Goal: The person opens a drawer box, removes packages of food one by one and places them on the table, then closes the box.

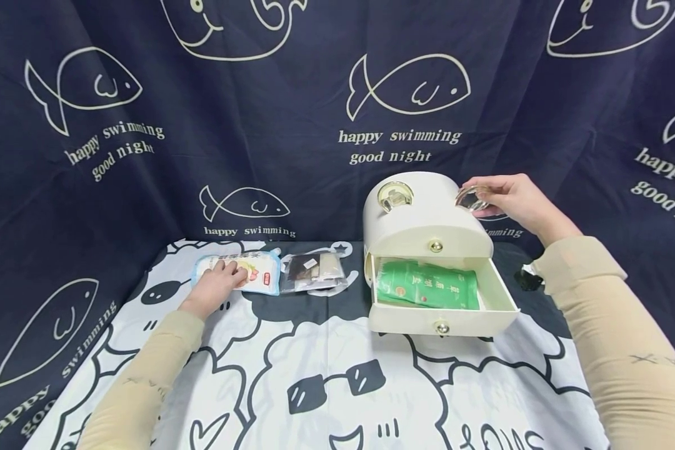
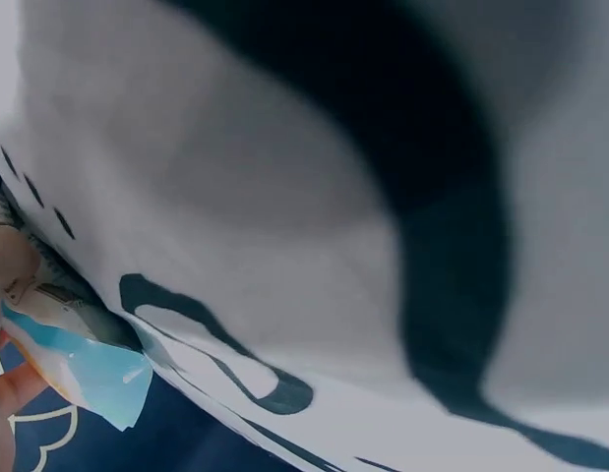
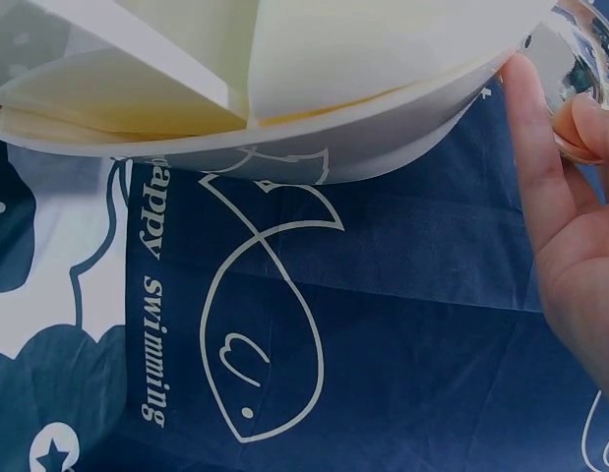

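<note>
On the left, my left hand (image 1: pixel 216 287) pinches a white and light-blue food pouch (image 1: pixel 267 273), whose blue corner (image 2: pixel 112 379) shows beside the fingers in the left wrist view. To the right stands a cream box (image 1: pixel 422 215) with a rounded top and gold knobs. Its lower drawer (image 1: pixel 500 294) is pulled out, with a green packet (image 1: pixel 427 284) lying inside. My right hand (image 1: pixel 512 197) grips the shiny ring handle (image 1: pixel 468 197) at the box's right side. In the right wrist view the thumb and fingers close around that ring (image 3: pixel 579 59).
A clear bag with dark and tan contents (image 1: pixel 313 272) lies between the pouch and the box. The other ring handle (image 1: pixel 395 197) is on the box's left side. Dark blue fish-print cloth (image 1: pixel 292 112) hangs close behind. Sheep-print cloth (image 1: pixel 337 344) covers the table.
</note>
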{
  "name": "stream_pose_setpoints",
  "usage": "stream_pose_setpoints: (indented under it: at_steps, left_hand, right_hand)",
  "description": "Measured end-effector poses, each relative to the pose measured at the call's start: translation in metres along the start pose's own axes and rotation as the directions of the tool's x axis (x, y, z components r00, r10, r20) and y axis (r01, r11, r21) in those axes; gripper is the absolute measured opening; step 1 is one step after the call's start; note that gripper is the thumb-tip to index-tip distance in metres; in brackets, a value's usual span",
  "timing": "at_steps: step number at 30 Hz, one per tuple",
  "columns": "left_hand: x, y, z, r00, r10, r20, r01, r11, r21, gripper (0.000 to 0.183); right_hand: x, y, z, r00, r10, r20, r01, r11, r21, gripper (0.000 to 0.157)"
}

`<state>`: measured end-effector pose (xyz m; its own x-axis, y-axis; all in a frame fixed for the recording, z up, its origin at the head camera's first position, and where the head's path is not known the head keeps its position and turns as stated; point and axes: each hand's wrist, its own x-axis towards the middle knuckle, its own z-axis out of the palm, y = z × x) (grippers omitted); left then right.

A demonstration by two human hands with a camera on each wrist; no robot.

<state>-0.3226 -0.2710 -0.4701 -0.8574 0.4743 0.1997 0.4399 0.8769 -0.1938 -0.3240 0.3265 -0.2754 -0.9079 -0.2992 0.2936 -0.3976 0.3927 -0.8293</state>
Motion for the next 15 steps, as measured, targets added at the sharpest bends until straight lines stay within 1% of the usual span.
stream_pose_setpoints:
  at_steps: [3,7,11,15]
  left_hand:
    - [-0.002,0.002,0.000,1.000,0.004,0.001,-0.004,1.000,0.002,0.043]
    - [-0.003,0.004,-0.002,1.000,0.002,0.005,-0.002,1.000,-0.002,0.044]
    - [-0.003,0.007,-0.011,0.998,-0.026,0.062,0.029,0.999,-0.037,0.044]
    - [-0.002,0.013,-0.023,0.990,-0.061,0.127,0.069,0.995,-0.065,0.044]
  right_hand:
    - [0.000,0.000,0.001,1.000,0.001,-0.006,-0.001,1.000,0.000,0.028]
    - [-0.001,-0.002,0.001,1.000,-0.001,-0.006,0.001,1.000,0.006,0.027]
    - [-0.001,-0.002,0.001,1.000,-0.014,0.007,0.014,1.000,0.017,0.027]
    - [-0.002,-0.001,0.000,0.999,-0.028,0.018,0.027,0.999,0.021,0.028]
